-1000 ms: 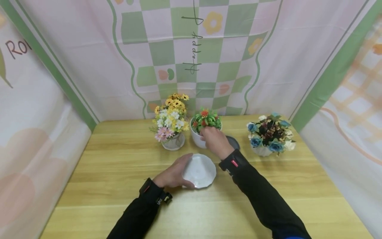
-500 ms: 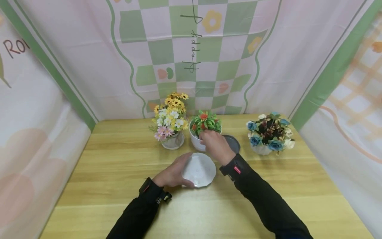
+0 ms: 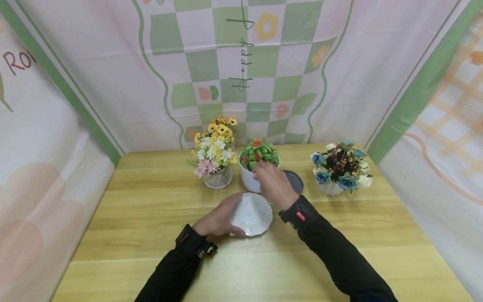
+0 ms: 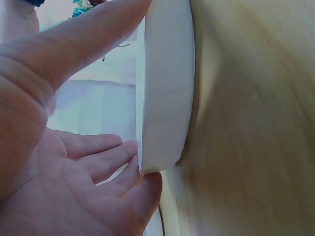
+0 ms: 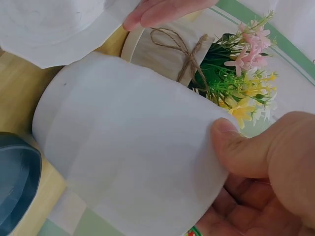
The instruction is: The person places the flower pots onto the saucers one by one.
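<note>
My left hand holds a shallow white saucer by its left side, thumb at the near edge and fingers at the far one. In the left wrist view the saucer's low wall stands close over the wooden surface. Just behind it is a white flowerpot with green leaves and red flowers. My right hand grips this pot's rim, the thumb lying on the outer wall in the right wrist view; its other fingers are partly hidden behind the rim.
To the left of the held pot stands a pot of yellow, white and pink flowers on a pale saucer. A dark grey saucer lies to its right. Farther right is a white pot of blue and cream roses. Printed cloth hangs behind the table.
My right wrist has dropped slightly toward me while the fingers stay on the pot's rim. The left hand and its saucer hardly differ.
</note>
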A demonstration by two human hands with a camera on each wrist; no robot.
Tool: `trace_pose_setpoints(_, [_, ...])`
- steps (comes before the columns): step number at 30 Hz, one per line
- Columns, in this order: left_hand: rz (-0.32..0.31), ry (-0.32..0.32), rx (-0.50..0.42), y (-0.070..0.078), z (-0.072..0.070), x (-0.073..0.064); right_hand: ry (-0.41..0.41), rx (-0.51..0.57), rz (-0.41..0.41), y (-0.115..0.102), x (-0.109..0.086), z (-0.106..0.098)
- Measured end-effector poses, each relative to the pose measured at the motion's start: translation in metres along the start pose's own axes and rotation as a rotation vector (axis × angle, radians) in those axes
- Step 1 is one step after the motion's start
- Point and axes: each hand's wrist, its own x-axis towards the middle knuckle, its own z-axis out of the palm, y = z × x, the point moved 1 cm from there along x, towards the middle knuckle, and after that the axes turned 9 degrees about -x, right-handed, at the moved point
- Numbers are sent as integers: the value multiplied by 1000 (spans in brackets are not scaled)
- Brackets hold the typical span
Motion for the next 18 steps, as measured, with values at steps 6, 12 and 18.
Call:
trace_pose_setpoints(6, [-5,-5,-6,1,0,0,33,-3,-4,0,-3,-5])
trace_pose_setpoints(12, [-11,-6,-7,-1,1,0,52,-12,-16,-2,-7,-13])
trace_pose_setpoints(18, [-3,-7,-16,-1,0,1,85,0,-29,-7,-13,-24])
